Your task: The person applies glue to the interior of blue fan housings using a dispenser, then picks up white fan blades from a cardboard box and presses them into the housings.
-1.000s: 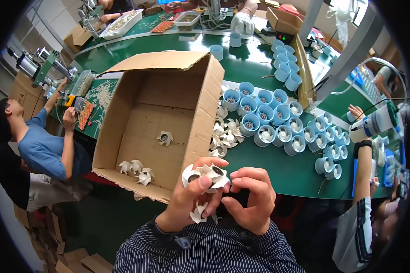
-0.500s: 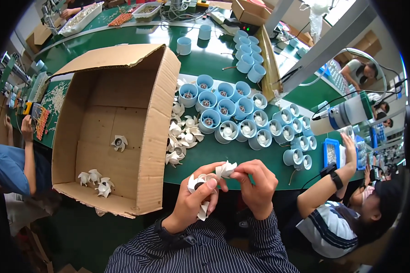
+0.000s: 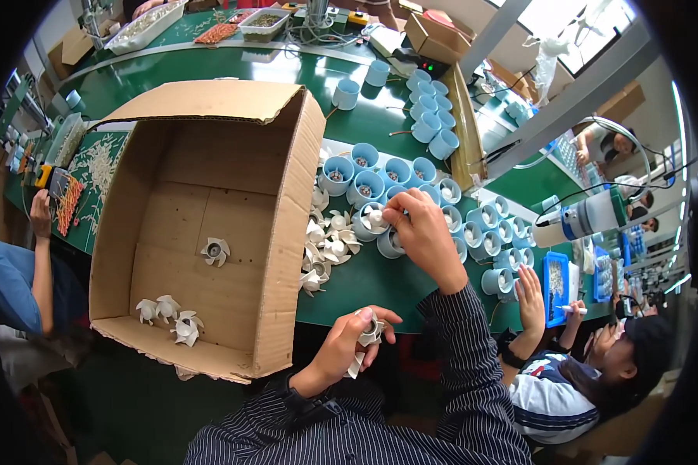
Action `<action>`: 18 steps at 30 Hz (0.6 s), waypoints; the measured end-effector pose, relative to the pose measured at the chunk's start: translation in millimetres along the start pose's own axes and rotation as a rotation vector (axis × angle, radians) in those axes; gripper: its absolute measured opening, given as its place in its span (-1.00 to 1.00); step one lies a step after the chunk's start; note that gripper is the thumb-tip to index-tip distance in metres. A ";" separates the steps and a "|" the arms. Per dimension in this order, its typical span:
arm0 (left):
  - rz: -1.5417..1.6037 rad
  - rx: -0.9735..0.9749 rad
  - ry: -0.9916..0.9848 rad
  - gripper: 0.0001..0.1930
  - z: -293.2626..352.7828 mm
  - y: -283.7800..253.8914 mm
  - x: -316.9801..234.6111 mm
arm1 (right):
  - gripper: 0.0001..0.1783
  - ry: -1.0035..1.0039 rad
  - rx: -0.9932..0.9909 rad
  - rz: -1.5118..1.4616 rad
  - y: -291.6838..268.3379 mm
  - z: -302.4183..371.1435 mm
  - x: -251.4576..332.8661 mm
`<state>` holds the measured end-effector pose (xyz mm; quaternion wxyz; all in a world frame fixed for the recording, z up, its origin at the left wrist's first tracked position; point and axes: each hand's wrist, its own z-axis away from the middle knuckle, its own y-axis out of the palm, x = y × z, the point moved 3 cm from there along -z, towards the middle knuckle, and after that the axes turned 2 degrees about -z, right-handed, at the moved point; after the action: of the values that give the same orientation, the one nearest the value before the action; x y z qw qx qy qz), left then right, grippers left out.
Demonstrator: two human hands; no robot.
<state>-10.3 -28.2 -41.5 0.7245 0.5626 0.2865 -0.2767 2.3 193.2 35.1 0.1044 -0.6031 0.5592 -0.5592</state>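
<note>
My left hand (image 3: 340,346), low in front of me, is closed around white fan impellers; one impeller (image 3: 371,334) shows a dark hub, and a white blade sticks out below the fingers. My right hand (image 3: 426,239) reaches forward over the bench, its fingertips pinched at another white impeller (image 3: 374,218) at the mouth of a light blue cup-shaped housing. Around it stand rows of blue housings (image 3: 339,172). Those farther back show motor parts inside, and several on the right hold impellers. A heap of loose white impellers (image 3: 333,248) lies left of the right hand.
A large open cardboard box (image 3: 273,256) stands at left on the green bench (image 3: 349,298), with several impellers inside. More blue housings (image 3: 425,105) stand farther back beside a brown rail (image 3: 467,128). Co-workers sit at both sides; a blue tray (image 3: 549,288) lies at right.
My right hand has moved forward from beside my left hand to the blue housings, taking an impeller with it. My left hand keeps its impellers and has shifted slightly right and down.
</note>
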 end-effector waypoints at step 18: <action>0.089 -0.094 0.029 -0.22 -4.1 3.3 -11.7 | -0.80 0.041 0.113 -0.085 -16.5 17.3 35.5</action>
<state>-16.4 -22.6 -31.6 0.7574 0.5440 0.2845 -0.2223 16.3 162.2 61.2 0.1031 -0.6080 0.5025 -0.6059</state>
